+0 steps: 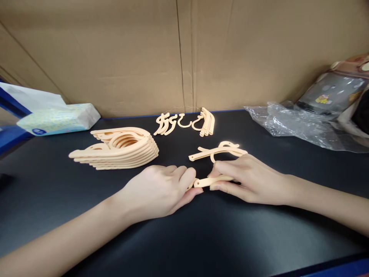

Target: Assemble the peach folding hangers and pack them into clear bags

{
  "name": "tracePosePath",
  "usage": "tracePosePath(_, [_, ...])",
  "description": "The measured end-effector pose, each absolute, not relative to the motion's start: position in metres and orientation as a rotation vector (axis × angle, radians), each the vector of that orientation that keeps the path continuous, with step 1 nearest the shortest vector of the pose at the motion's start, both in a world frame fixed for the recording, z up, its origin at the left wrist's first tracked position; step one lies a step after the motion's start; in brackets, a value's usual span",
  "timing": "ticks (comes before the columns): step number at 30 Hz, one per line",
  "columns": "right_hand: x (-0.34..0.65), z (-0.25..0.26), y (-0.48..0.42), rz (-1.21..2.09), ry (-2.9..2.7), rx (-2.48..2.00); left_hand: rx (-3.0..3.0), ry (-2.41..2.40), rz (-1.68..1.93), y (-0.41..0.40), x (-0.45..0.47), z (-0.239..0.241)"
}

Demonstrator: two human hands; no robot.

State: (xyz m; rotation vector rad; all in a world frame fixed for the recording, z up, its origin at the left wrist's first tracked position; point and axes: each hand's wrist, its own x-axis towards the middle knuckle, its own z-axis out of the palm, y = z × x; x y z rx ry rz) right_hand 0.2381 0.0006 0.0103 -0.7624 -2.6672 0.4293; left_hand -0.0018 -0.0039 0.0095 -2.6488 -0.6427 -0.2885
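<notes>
Crosswise, holed end leftward, a hanger arm is pinched by the right hand, another piece by the left hand.

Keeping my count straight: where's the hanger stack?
In the head view, the hanger stack sits left of centre, between the tissue pack and the left hand.

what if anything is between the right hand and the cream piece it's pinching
Nothing visible: the right hand pinches the cream piece directly. The loose cream parts lie just beyond that hand, not between hand and piece.
</notes>
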Motion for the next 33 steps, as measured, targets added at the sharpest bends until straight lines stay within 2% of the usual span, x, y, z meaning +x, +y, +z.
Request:
tracePosePath(16, [0.239,0.007,0.001,0.446,-2.664,-0.762,-2.647,-0.610,-0.324,-0.005,-0.002,0.010])
tracePosePath(33, [0.233,0.005,-0.001,-0.042,-2.655,-0.581,-2.783,-0.727,-0.188,-0.015,0.005,0.009])
